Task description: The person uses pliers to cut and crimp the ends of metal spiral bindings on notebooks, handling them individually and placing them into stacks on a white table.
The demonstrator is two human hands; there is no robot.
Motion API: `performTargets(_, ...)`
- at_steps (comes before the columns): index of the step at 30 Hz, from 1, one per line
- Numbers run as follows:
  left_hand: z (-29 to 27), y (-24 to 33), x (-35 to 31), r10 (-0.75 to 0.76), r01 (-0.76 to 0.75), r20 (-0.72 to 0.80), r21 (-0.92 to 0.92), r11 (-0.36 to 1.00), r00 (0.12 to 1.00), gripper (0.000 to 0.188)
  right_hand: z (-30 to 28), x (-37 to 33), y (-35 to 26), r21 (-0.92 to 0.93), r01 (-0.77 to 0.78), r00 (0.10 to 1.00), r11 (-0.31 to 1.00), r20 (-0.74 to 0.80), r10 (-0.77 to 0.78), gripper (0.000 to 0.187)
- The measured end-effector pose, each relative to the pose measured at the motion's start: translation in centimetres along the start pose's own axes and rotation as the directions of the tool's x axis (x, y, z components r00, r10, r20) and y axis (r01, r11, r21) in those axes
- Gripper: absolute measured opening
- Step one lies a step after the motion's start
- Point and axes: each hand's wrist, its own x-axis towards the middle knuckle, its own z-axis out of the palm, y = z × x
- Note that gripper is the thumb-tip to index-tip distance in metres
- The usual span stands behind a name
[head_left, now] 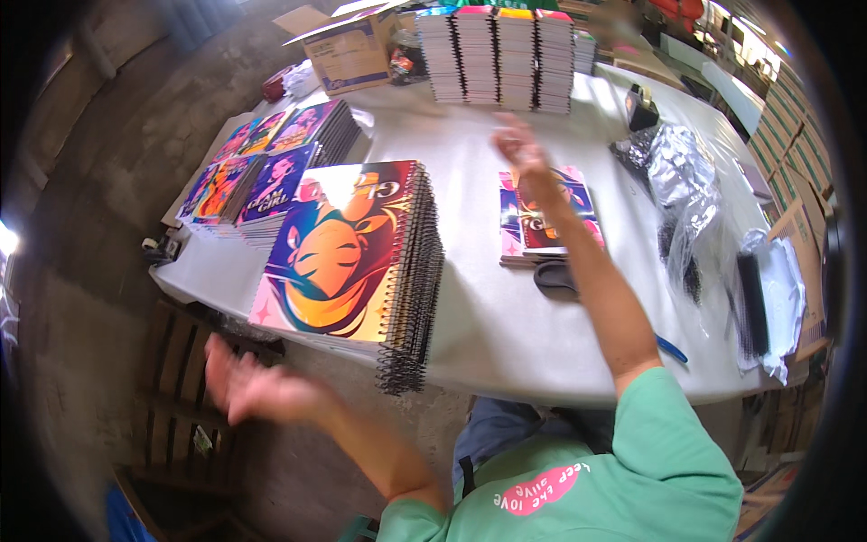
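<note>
Large spiral notebooks [339,257] lie stacked beyond and right of the left hand [262,387], blurred, spread and empty. Low booklets [528,233] lie nearer than the right hand [519,149], also blurred, seemingly released; tall notebook piles [497,63] stand beyond it.

We judge this to be a workshop or packing room dealing in paper goods. We note a large table [479,325] with a white cover, bearing thick stacks of spiral notebooks [339,257] with bright printed covers. At its far edge we record an open cardboard box [352,65]; toward its right side, a tape dispenser [642,108] and crumpled clear plastic [684,176]. We observe a bare, grey floor [108,181]. We cannot tell whether the notebooks are made here or only packed.
</note>
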Motion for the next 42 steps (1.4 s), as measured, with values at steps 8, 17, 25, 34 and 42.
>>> performTargets(8, 4.3, 10.1, -14.5, 0.397, 0.044, 0.592, -0.592, 0.805, 0.701, 0.045, -15.2, -3.6, 11.6, -0.289, -0.646, 0.763, 0.707, -0.265, 0.589, 0.036)
performTargets(17, 8.4, 6.0, -19.9, -0.561, 0.905, 0.767, -0.062, 0.420, 0.313, 0.077, -10.4, -9.1, -2.3, 0.175, -0.061, 0.929, 0.983, -0.351, 0.120, 0.024)
performTargets(25, 4.1, 3.9, -17.0, -0.243, 0.775, 0.893, -0.161, 0.611, 0.378, 0.039, -14.9, -20.2, -9.2, 0.432, -0.119, 0.971, 0.894, -0.138, 0.195, 0.060)
performTargets(34, 1.2, 2.7, -20.5, -0.177, 0.726, 0.962, -0.031, 0.687, 0.209, 0.057, -13.5, -24.4, -5.3, -0.046, -0.375, 0.922, 0.926, 0.084, 0.377, 0.032)
performTargets(42, 4.4, 10.2, -20.1, 0.179, -0.081, 0.618, -0.182, 0.980, 0.766, 0.065, -13.4, -25.2, -3.2, -0.042, -0.401, 0.911, 0.915, -0.117, 0.394, 0.032)
